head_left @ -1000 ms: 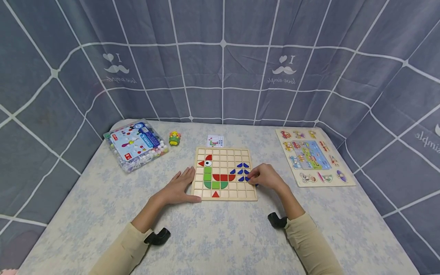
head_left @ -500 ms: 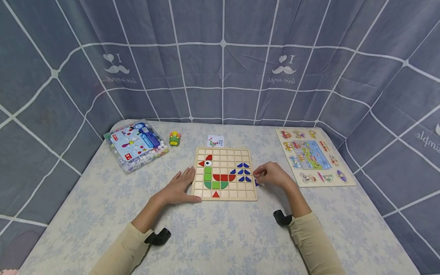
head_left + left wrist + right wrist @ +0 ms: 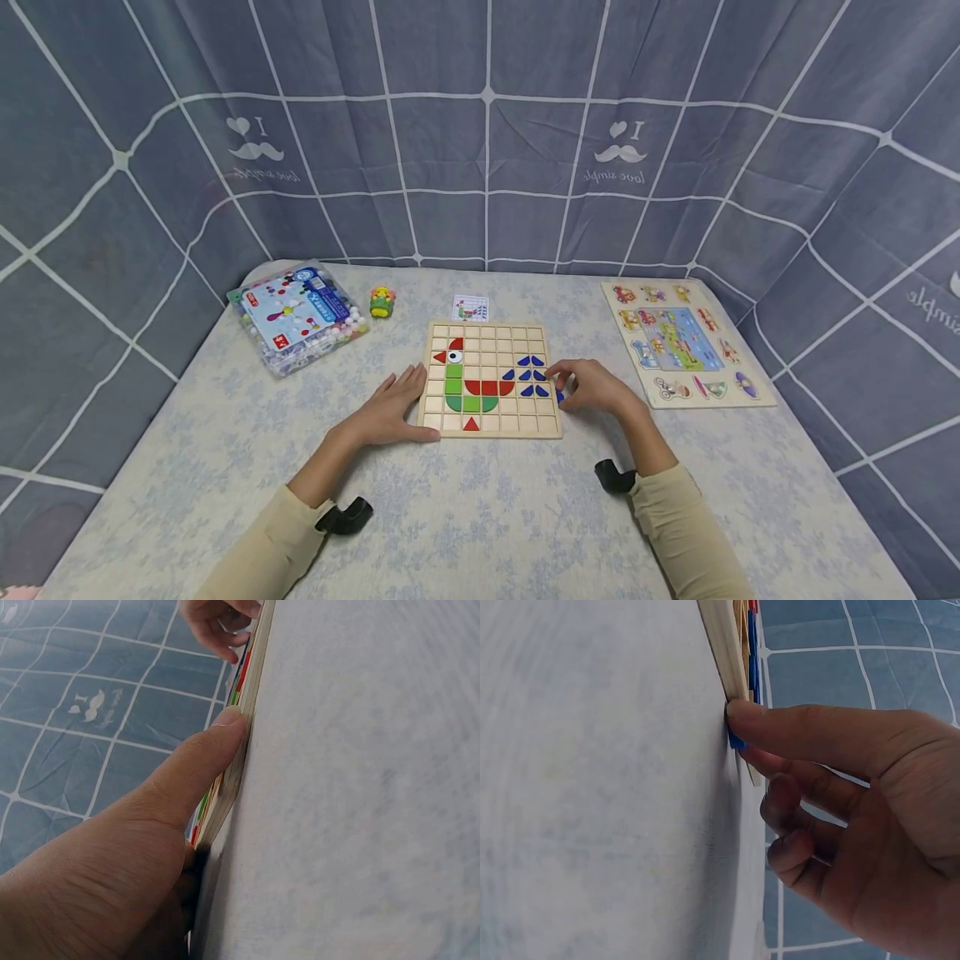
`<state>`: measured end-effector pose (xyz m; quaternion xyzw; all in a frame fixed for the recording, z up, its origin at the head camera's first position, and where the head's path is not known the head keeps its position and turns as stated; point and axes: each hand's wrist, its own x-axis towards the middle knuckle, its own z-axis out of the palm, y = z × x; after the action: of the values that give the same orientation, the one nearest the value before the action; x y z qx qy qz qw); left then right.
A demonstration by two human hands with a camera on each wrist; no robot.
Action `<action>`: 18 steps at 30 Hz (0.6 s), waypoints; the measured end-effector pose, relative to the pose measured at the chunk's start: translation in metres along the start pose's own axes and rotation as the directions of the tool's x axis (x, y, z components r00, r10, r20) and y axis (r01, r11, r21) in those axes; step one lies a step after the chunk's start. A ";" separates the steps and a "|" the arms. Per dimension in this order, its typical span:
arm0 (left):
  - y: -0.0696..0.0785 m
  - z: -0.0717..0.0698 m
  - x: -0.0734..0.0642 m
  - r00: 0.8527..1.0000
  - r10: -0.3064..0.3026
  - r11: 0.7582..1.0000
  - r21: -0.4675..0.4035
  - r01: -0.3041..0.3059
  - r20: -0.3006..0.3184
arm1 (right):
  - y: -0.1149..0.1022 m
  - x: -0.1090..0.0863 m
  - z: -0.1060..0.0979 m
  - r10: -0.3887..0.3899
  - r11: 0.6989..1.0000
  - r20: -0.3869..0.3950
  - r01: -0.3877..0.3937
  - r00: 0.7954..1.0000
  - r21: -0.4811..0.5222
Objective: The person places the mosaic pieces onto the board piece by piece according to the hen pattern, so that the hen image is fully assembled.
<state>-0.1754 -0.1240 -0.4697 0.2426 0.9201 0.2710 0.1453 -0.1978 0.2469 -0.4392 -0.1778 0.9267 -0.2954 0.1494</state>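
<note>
A wooden grid board (image 3: 517, 423) lies mid-table, with red, green and blue tiles forming a bird. Several blue leaf-shaped tiles (image 3: 527, 390) make its tail. My left hand (image 3: 386, 411) lies along the board's left edge, fingers extended; in the left wrist view its thumb (image 3: 199, 761) presses the board's side. My right hand (image 3: 592, 390) is at the right edge, index fingertip at the board's rim and thumb lower down. A loose blue tile (image 3: 560, 397) shows between thumb and index finger; in the right wrist view this blue tile (image 3: 736, 741) is right under the thumb tip.
A picture card (image 3: 470, 308) lies behind the board. A box of beads (image 3: 292, 317) and a small toy figure (image 3: 382, 302) stand back left. A wooden picture puzzle (image 3: 688, 343) lies to the right. A patterned curtain (image 3: 487, 183) closes off the table's back.
My right hand has let go of the lowest right tail tile and moved right to the loose blue tile beside the board, its fingers spreading. The left hand stays put.
</note>
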 end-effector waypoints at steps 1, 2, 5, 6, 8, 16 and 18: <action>0.000 0.000 0.000 1.000 0.001 1.000 -0.001 -0.001 -0.001 | 0.000 0.000 0.000 0.004 1.000 -0.002 -0.004 1.000 -0.003; 0.000 0.000 0.000 1.000 0.001 1.000 -0.001 -0.001 -0.001 | 0.000 0.000 0.000 0.010 1.000 -0.006 -0.010 1.000 -0.006; 0.000 0.000 0.000 1.000 -0.001 1.000 -0.001 0.001 0.003 | 0.000 0.000 -0.001 0.038 0.999 -0.019 -0.039 0.999 -0.035; 0.000 0.000 0.000 1.000 -0.002 1.000 -0.001 0.002 0.005 | 0.000 0.000 -0.001 0.058 0.997 -0.022 -0.059 0.998 -0.047; 0.001 -0.001 0.000 1.000 -0.005 1.000 0.002 0.005 0.009 | 0.001 -0.001 -0.003 0.097 0.993 -0.030 -0.099 0.995 -0.065; -0.001 0.000 0.002 1.000 -0.016 1.000 0.012 0.015 0.017 | 0.009 -0.005 -0.009 0.110 0.993 -0.010 -0.111 0.994 -0.038; -0.001 0.000 0.002 1.000 -0.017 1.000 0.014 0.017 0.016 | 0.012 -0.005 -0.009 0.089 0.996 0.012 -0.089 0.996 -0.020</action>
<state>-0.1773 -0.1236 -0.4706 0.2380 0.9227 0.2614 0.1535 -0.1995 0.2624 -0.4381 -0.1396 0.9355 -0.2784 0.1667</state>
